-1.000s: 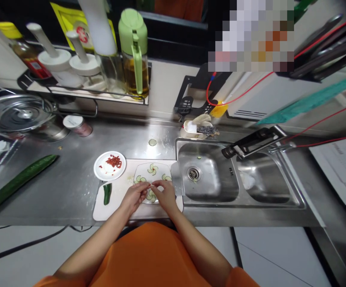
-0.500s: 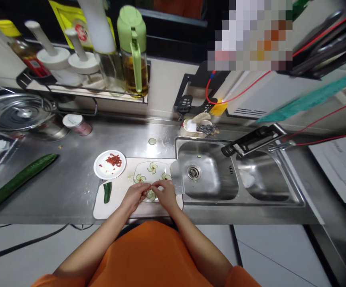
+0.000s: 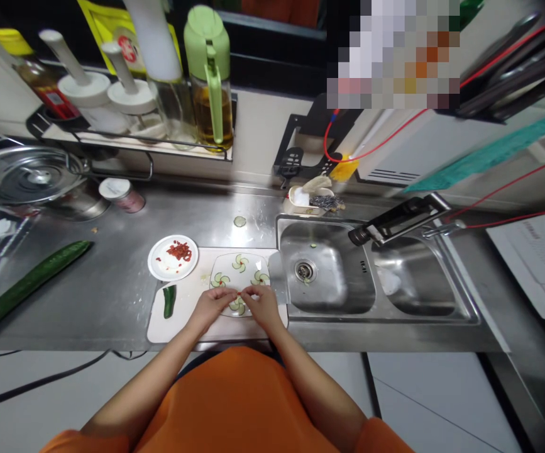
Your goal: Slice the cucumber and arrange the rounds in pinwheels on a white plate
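Two hands meet over a square glass plate (image 3: 234, 272) on the white cutting board (image 3: 182, 314). Between them sits a tiny red piece (image 3: 239, 293), pinched where the fingertips of the left hand (image 3: 210, 306) and the right hand (image 3: 261, 303) come together; which hand actually grips it I cannot tell. Cucumber slices (image 3: 240, 263) lie on the plate in pinwheel flowers. Left of it, a round white plate (image 3: 159, 269) holds more red bits (image 3: 180, 250). Near that, a short cucumber end (image 3: 169, 300) rests on the board. Right of the board, the steel sink (image 3: 329, 302) holds a few stray green scraps.
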Motion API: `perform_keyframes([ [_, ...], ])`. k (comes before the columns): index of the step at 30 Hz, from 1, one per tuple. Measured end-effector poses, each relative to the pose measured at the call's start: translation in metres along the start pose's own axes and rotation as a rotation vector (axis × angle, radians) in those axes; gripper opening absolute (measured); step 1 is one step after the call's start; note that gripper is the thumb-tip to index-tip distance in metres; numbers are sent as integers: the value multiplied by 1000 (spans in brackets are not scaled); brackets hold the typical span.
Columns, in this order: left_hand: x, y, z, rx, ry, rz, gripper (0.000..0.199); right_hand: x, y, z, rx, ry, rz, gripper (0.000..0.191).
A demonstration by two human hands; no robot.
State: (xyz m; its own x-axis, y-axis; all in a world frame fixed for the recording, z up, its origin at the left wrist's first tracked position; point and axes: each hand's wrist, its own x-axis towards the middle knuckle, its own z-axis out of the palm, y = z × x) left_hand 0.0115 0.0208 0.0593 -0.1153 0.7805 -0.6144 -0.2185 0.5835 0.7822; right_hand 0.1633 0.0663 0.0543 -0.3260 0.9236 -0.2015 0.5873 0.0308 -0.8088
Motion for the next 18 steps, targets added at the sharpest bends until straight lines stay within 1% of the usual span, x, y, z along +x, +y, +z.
perform_keyframes([
  [3, 2, -2, -2, 104, -7, 51, 29, -1, 1, 1, -7, -26, 9, 16],
  [7, 6, -10, -3, 286, 27, 56, 29, -2, 3, 4, -71, -56, 63, 17],
  [12, 9, -19, -3, 526, 57, 114, 24, -6, 6, 7, -234, -111, 119, 17],
  [18, 13, -23, -2, 751, 26, 139, 19, -11, 8, 9, -418, -192, 171, 18],
])
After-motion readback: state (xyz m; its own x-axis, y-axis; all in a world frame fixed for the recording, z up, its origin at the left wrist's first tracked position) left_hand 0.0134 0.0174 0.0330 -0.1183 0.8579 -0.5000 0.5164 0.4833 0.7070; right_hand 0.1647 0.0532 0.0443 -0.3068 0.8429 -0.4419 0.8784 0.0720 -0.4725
